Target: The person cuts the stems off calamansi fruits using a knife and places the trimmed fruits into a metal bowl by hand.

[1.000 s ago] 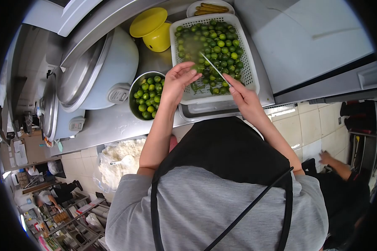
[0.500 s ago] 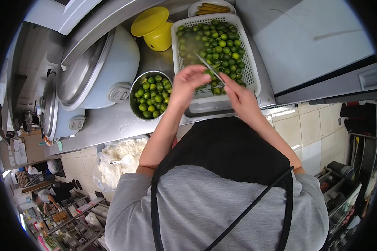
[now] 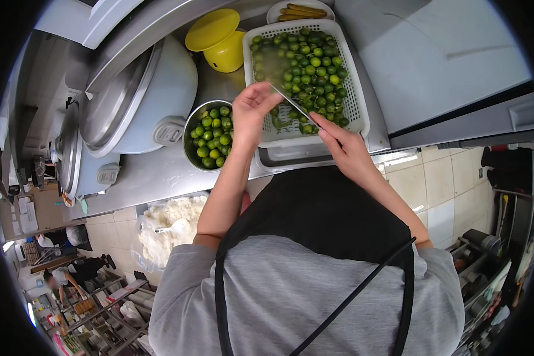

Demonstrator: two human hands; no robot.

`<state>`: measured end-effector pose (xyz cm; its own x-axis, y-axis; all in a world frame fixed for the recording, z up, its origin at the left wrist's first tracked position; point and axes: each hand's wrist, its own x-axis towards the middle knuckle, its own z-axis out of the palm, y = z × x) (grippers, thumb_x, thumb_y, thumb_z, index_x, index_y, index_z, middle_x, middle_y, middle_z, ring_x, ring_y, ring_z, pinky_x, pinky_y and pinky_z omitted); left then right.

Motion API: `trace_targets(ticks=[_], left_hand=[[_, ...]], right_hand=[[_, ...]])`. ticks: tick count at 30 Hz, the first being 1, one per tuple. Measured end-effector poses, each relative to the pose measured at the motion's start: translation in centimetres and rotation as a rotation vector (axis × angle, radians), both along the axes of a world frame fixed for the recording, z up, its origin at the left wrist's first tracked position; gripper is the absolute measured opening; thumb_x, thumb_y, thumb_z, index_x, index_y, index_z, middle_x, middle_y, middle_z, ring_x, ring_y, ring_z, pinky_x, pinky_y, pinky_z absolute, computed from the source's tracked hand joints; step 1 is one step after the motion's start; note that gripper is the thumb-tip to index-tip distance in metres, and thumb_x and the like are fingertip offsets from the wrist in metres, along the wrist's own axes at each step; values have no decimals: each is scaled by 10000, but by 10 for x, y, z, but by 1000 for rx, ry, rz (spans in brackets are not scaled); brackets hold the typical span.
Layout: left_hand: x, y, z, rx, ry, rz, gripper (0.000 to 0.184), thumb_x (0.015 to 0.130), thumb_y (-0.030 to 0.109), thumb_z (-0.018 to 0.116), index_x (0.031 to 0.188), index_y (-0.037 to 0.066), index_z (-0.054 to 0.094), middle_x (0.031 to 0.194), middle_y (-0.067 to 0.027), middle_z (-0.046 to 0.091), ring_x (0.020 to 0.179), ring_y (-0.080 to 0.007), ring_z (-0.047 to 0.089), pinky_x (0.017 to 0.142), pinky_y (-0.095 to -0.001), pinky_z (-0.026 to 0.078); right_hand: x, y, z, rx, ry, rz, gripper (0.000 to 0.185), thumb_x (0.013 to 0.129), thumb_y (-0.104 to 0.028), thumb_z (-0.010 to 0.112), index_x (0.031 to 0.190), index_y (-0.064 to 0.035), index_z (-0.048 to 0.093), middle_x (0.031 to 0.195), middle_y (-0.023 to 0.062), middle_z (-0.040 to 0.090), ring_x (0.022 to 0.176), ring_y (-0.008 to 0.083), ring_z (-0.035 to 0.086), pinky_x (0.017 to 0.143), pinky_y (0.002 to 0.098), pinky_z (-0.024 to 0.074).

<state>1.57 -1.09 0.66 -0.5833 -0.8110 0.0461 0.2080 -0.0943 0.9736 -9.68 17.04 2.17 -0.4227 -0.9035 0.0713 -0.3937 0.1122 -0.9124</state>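
Note:
My right hand [image 3: 345, 147] grips a slim knife [image 3: 296, 107] by its handle, the blade slanting up and left over a white perforated basket [image 3: 362, 113]. My left hand [image 3: 253, 113] is closed, thumb and fingers drawn together near the blade's tip; whatever they hold is hidden. Many small green limes [image 3: 310, 70] fill the basket, with scraps of green among those near its front edge. Just left of my left wrist, a round metal pot [image 3: 188, 133] contains more of the small limes [image 3: 215, 137].
A yellow container [image 3: 224, 56] stands behind the pot. Beyond the basket is a white plate [image 3: 273, 13] with brown sticks. Large lidded cookers [image 3: 175, 80] occupy the left. Below the counter sits a plastic-lined tub of white grains [image 3: 160, 237]. Another person [image 3: 65, 279] works far behind, lower left.
My left hand has shifted left and slightly up, partly covering the metal pot. My right hand has dropped a little lower, still with the knife.

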Motion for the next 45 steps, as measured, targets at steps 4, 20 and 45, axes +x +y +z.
trace_targets(ticks=[4,20,45], left_hand=[[-3,14,1,102,47,-144,219,778,-35,628,991,-23,580,893,-74,613,814,-138,596,808,-290,503],[154,-62,29,-663,-1086,-79,303,716,109,699,994,11,630,942,-115,624,856,-200,591,735,-302,475],[164,-53,9,-660,-692,124,235,736,57,688,943,-27,614,839,-122,605,695,-172,609,654,-272,497]], right_hand=[[-3,-12,2,-6,20,-5,344,911,-239,471,1231,-118,505,972,211,611,832,331,619,708,353,470],[-70,-50,-31,144,548,-222,550,792,-70,582,1310,-102,400,1099,157,584,917,338,597,814,391,471],[18,-152,-81,400,789,131,246,684,-186,669,854,-11,635,889,150,613,828,317,621,709,396,508]])
